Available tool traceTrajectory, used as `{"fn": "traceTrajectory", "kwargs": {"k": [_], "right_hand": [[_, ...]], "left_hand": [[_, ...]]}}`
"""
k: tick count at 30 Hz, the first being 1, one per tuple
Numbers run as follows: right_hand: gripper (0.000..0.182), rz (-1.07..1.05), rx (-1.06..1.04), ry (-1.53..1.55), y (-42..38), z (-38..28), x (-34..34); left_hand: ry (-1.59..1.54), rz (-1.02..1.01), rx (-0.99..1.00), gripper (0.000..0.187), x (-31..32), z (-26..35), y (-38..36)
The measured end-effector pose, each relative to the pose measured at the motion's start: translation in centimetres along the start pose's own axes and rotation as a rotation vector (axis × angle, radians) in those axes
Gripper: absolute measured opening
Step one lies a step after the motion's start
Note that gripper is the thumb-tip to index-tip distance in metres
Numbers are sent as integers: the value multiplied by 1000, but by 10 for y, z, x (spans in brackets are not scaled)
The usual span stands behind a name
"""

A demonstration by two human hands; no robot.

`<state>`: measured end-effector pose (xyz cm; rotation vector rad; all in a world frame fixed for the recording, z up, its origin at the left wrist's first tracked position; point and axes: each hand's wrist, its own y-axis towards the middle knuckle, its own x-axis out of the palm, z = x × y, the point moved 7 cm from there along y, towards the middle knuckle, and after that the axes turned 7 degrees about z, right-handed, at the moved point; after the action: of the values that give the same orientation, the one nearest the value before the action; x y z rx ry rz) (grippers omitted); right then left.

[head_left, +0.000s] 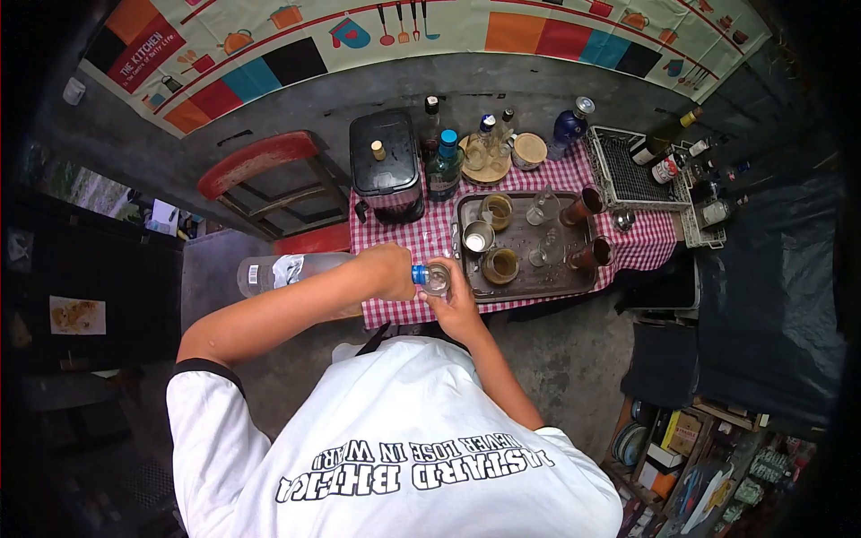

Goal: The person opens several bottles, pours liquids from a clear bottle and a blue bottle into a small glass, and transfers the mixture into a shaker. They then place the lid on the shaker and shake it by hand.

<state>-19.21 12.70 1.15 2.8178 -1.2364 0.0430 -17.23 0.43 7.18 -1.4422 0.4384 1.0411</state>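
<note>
My left hand (389,272) is closed around the neck end of a large clear plastic bottle (260,274), which is tipped nearly on its side. The bottle's blue neck (418,274) meets the rim of a small clear glass (437,280). My right hand (456,309) wraps around that glass from the right. Whether liquid is flowing is too small to tell. Just right of the glass, a brown tray (529,285) holds a metal cup (478,237), two amber-tinted glasses (500,266), clear glassware (542,210) and two tall brown cups (589,254).
A red checkered cloth (395,312) covers the table. Behind my hands stand a black lidded container (386,161) and several bottles (444,166). A wire basket (628,175) with bottles is at the right. A red chair (260,170) stands at the left.
</note>
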Motion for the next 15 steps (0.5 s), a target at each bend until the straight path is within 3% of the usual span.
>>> {"fn": "traceTrajectory", "kwargs": {"k": [15], "right_hand": [[51, 15, 15, 23, 1, 1, 16]], "left_hand": [[-24, 12, 64, 39, 2, -16, -2]]}}
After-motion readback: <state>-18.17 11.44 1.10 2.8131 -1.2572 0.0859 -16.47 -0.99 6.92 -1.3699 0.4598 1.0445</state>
